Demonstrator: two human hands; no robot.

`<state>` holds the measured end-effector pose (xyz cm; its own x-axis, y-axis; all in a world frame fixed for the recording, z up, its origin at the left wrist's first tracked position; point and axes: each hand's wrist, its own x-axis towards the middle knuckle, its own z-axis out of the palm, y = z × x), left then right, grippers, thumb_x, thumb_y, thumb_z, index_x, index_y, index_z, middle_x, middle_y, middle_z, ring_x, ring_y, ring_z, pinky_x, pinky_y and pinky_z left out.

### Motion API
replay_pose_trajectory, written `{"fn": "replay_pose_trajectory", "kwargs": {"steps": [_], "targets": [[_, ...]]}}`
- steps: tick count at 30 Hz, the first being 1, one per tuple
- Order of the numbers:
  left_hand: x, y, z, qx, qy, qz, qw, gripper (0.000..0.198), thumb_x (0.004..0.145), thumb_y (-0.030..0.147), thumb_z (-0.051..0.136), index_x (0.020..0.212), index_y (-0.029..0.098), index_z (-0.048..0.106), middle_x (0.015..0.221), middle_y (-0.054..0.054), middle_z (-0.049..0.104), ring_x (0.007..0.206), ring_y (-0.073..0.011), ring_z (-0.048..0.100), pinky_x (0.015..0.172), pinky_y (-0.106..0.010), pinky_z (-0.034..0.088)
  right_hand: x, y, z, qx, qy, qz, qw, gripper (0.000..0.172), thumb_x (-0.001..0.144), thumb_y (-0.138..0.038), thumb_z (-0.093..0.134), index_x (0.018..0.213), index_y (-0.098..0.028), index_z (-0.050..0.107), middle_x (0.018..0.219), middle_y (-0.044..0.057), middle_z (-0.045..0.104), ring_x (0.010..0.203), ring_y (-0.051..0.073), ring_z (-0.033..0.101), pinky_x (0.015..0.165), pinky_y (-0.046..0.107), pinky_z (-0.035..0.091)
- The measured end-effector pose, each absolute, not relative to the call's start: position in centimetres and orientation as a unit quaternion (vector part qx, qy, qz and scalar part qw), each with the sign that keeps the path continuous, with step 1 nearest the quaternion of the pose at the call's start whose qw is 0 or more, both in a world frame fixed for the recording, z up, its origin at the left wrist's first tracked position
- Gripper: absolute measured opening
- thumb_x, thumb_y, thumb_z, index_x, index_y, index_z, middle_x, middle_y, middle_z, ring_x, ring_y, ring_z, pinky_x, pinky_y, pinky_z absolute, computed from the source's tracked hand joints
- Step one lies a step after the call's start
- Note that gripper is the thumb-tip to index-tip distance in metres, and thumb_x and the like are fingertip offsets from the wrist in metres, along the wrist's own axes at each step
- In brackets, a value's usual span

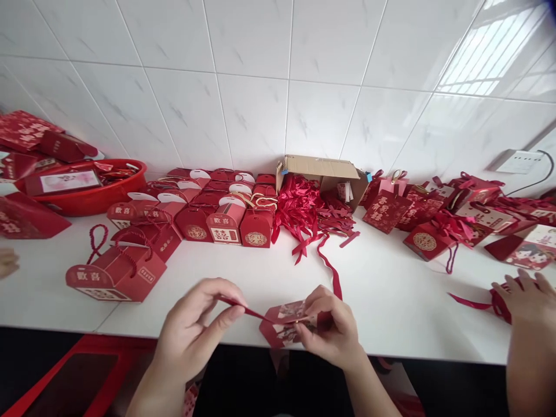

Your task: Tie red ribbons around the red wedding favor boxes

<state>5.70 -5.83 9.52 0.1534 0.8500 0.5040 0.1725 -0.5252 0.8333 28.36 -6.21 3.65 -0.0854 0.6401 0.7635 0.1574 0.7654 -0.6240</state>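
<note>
Nearest the camera in the head view, the person's left hand [186, 333] and right hand [337, 330] work over the front edge of a white table [403, 310]. Left thumb and forefinger are brought together, with no visible gap at the tips, on a narrow red ribbon [254, 313]; the remaining fingers curl behind them. From this pinch the ribbon runs to a printed red box [275, 333] (small, rather flat, with a pointed end), which lies between the hands at the table edge. Right thumb and forefinger close narrowly on the upper part of this box, while the other fingers bend inward (whether they also touch it cannot be told).

Beyond the right hand, a loose ribbon strand [332, 272] trails from a ribbon pile [297, 200] in front of an open cardboard carton [321, 167]. To the left of the pile stand rows of gift boxes [223, 226]; nearer stands a corded box [117, 272], and farther left a red basin [108, 200] holds more packaging. At right, another person's hand [527, 295] covers a red item [500, 302]; at the left edge, further fingers [7, 262] show, blurred.
</note>
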Motion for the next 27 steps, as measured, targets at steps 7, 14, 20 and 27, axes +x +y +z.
{"fn": "replay_pose_trajectory", "kwargs": {"steps": [7, 14, 20, 27], "targets": [[8.7, -5.2, 10.0, 0.693, 0.359, 0.521, 0.346, 0.014, 0.076, 0.023, 0.073, 0.088, 0.025, 0.067, 0.073, -0.002, 0.070, 0.063, -0.0183, 0.068, 0.060, -0.029, 0.058, 27.7, -7.7, 4.8, -0.245, -0.716, 0.216, 0.617, 0.023, 0.076, -0.013, 0.068, 0.092, -0.024, 0.054, 0.075, 0.002, 0.061, 0.065, 0.016, 0.057, 0.055, 0.027, 0.049], [8.6, -5.7, 8.7, 0.692, 0.362, 0.410, 0.471, 0.021, 0.091, 0.028, 0.054, 0.095, 0.025, 0.074, 0.087, -0.006, 0.076, 0.078, -0.0224, 0.073, 0.069, -0.031, 0.059, 28.4, -7.6, 4.1, -0.270, -0.711, 0.216, 0.612, 0.026, 0.075, -0.011, 0.068, 0.093, -0.024, 0.055, 0.078, 0.002, 0.060, 0.068, 0.016, 0.059, 0.057, 0.028, 0.050], [8.7, -5.9, 9.1, 0.719, 0.337, 0.422, 0.438, 0.017, 0.080, 0.019, 0.067, 0.091, 0.028, 0.078, 0.099, -0.008, 0.075, 0.093, -0.0255, 0.072, 0.083, -0.036, 0.058, 28.4, -7.8, 4.5, -0.273, -0.712, 0.200, 0.615, 0.022, 0.077, -0.013, 0.068, 0.092, -0.023, 0.055, 0.076, 0.002, 0.060, 0.065, 0.015, 0.059, 0.054, 0.026, 0.050], [9.2, -6.8, 8.7, 0.687, 0.396, 0.384, 0.473, 0.013, 0.084, 0.026, 0.065, 0.092, 0.026, 0.076, 0.087, -0.005, 0.077, 0.082, -0.0228, 0.073, 0.077, -0.032, 0.060, 28.4, -7.8, 4.4, -0.266, -0.718, 0.206, 0.610, 0.026, 0.077, -0.010, 0.067, 0.096, -0.024, 0.056, 0.078, 0.003, 0.060, 0.069, 0.017, 0.060, 0.058, 0.029, 0.054]]}}
